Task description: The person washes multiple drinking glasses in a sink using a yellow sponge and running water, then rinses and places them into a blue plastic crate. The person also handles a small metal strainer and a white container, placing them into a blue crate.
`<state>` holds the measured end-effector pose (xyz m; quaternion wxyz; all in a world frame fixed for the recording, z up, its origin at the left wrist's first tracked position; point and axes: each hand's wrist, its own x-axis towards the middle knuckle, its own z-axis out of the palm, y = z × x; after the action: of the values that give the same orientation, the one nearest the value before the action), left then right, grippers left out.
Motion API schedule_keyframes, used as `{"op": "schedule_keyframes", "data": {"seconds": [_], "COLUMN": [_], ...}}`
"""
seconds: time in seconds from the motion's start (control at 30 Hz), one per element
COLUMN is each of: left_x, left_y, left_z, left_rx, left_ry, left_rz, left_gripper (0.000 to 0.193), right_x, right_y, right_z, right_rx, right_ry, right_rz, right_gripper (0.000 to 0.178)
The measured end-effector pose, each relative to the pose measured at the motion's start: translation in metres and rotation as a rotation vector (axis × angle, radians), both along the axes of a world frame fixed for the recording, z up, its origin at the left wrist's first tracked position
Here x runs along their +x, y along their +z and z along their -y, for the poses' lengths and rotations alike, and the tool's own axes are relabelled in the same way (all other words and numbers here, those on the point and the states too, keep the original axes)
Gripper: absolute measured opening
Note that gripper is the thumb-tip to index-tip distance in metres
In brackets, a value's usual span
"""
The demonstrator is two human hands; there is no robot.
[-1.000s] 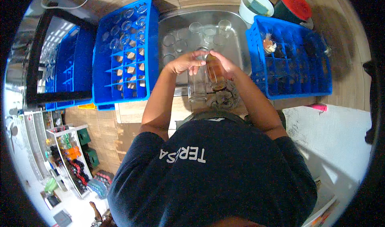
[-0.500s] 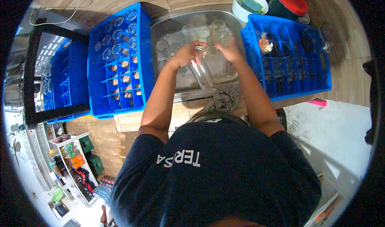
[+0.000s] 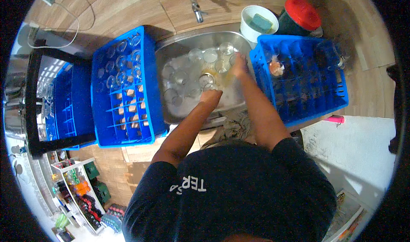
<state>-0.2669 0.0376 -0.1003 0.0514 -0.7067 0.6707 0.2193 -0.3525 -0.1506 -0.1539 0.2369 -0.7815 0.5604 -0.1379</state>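
Note:
Several clear drinking glasses stand or lie in the steel sink (image 3: 188, 111) in front of me, amid cloudy, foamy water. My left hand (image 3: 212, 97) is closed around a clear glass (image 3: 209, 87) low in the middle of the sink, its fingers partly hidden from above. At the sink's right side, my right hand (image 3: 240, 66) has its fingers stretched out beside another glass (image 3: 233, 60); whether they touch it is hard to tell. More glasses (image 3: 210, 56) sit along the far side, and others (image 3: 173, 97) on the left.
Left of the sink is a blue divided crate (image 3: 147, 92) with upturned glasses; another blue crate (image 3: 267, 94) is at right. Behind stand a white bucket (image 3: 247, 27) with a green sponge (image 3: 261, 23), and a red-lidded container (image 3: 302, 11). A tap (image 3: 196, 11) overhangs the far edge. A crumpled cloth (image 3: 234, 124) lies at the front.
My left hand has lowered toward the front of the sink with the glass, which was slanting over the front edge. My right hand has shifted slightly away from it. The view has tilted.

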Motion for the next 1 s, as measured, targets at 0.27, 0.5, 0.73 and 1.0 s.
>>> {"op": "schedule_keyframes", "data": {"seconds": [0.27,0.5,0.73,1.0], "left_x": [0.063,0.067,0.003,-0.032], "left_y": [0.146,0.204,0.119,-0.008], "left_z": [0.084,0.146,0.288,0.431], "left_rx": [-1.092,-0.992,-0.702,-0.094], "left_ry": [0.465,0.442,0.16,-0.18], "left_rz": [-0.48,-0.576,-0.538,0.016], "left_gripper": [0.02,0.018,0.039,0.061], "right_x": [0.002,0.002,0.005,0.019], "right_y": [-0.048,-0.042,-0.064,-0.062], "right_z": [-0.038,-0.016,-0.009,-0.039], "right_rx": [-0.101,1.069,1.162,1.031], "right_ry": [-0.562,-1.127,-0.968,-1.244], "right_rz": [0.738,1.647,2.032,1.952], "right_gripper": [0.061,0.056,0.049,0.07]}}
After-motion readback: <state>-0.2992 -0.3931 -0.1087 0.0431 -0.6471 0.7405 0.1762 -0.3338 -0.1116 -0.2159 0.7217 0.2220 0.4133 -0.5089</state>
